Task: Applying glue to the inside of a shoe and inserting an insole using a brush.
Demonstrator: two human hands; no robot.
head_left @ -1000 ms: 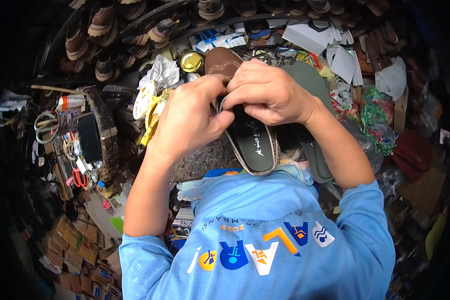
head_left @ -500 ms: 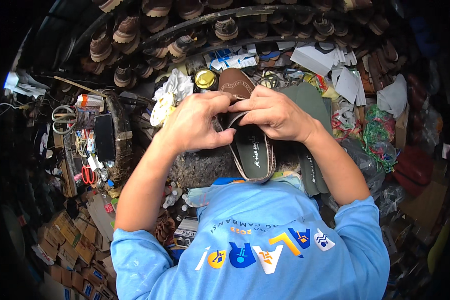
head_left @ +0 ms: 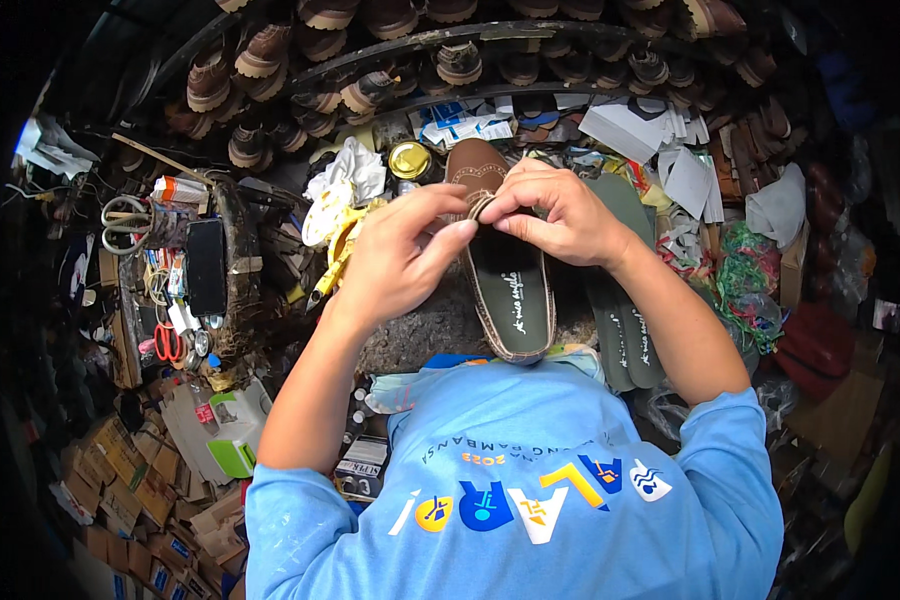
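A brown slip-on shoe (head_left: 515, 310) with a dark green insole and a stitched edge lies toe away from me, above a rough grey block (head_left: 400, 335). My right hand (head_left: 560, 215) pinches the rim of the shoe's upper at its opening, thumb and fingers together. At the shoe's left side is my left hand (head_left: 405, 255), its thumb and index finger apart with no object visible between them. Their tips are close to the pinched rim; whether they touch it I cannot tell. To the right lie long green insoles (head_left: 615, 320), partly behind my right forearm.
Shoes (head_left: 460, 62) line curved shelves at the back. On the left, a tray of tools holds red-handled scissors (head_left: 168, 342) and a black phone-like slab (head_left: 206, 268). A yellow-lidded jar (head_left: 409, 160) stands beyond my hands. Cardboard boxes (head_left: 120, 470) are piled lower left.
My left thumb has moved up towards the rim, and the left fingers have drawn slightly off the shoe. My right hand keeps its pinch. A green-and-white box now shows beside my left arm.
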